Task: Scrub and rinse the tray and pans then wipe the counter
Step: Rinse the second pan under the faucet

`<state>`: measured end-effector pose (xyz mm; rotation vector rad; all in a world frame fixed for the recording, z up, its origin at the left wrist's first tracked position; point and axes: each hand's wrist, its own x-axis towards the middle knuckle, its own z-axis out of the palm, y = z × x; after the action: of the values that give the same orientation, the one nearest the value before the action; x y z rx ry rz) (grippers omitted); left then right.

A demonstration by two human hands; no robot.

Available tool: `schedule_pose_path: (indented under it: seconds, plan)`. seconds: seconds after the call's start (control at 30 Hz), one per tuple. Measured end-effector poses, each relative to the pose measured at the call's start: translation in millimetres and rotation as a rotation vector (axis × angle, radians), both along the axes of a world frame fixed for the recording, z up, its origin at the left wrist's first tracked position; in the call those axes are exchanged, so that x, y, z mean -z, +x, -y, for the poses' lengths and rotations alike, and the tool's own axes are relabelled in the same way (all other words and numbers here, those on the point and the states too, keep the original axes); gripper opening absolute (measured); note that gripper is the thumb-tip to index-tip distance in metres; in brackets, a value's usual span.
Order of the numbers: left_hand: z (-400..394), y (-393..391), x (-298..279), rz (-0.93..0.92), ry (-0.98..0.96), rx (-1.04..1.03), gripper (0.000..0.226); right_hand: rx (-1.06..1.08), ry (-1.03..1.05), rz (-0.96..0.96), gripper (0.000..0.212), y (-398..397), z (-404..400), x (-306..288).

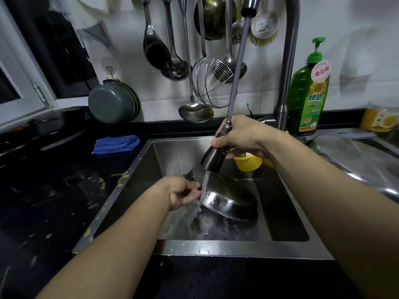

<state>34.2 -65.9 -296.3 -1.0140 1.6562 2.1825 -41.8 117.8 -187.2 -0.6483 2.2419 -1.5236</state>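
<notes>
A shiny steel pan [228, 198] lies tilted in the steel sink [133, 175]. My right hand [241, 134] grips the pull-out spray head [213, 158], its hose [237, 67] running up to the tap. Water streams from the head onto the pan's left rim. My left hand [183, 193] sits at that rim, under the stream, fingers curled on the edge. A metal tray [354, 156] rests at the right of the sink.
A yellow cup [248, 162] stands at the sink's back. A folded blue cloth [116, 143] lies on the black counter [54, 186], which carries yellowish splatter. A green detergent bottle [308, 89] stands by the tap. Ladles and a wire skimmer [211, 83] hang on the wall.
</notes>
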Motion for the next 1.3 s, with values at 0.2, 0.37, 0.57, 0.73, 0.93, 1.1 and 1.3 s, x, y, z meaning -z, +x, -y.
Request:
schedule_pose_path:
  seconds: [0.2,0.37,0.57,0.73,0.93,1.1,1.3]
  plan:
    - [1.9,2.2,1.7,-0.061,0.076,-0.114,0.015,0.013,-0.160,0.019,0.030,11.5,30.2,-0.3]
    - [7.8,6.1,18.0,0.031,-0.020,-0.069,0.027,0.117,0.062,-0.128,0.026,6.9,10.2,2.1]
    - [7.9,8.2,25.3,0.038,-0.149,-0.061,0.033,0.081,0.253,-0.135,0.027,1.8,-24.1,-7.7]
    - [8.0,7.1,25.8,0.063,-0.187,-0.067,0.035,0.087,0.177,-0.141,0.029,1.8,-0.3,-3.5]
    - [15.5,7.4,36.3,0.087,-0.164,-0.056,0.033,0.187,0.033,-0.183,0.028,-11.4,45.0,5.9]
    - [17.4,6.5,37.7,0.113,-0.237,0.002,0.031,0.371,0.097,-0.352,0.035,-27.0,51.2,17.2]
    - [16.2,-4.4,35.6,0.076,-0.386,0.011,0.034,0.372,0.394,-0.429,0.038,-34.8,13.4,11.3]
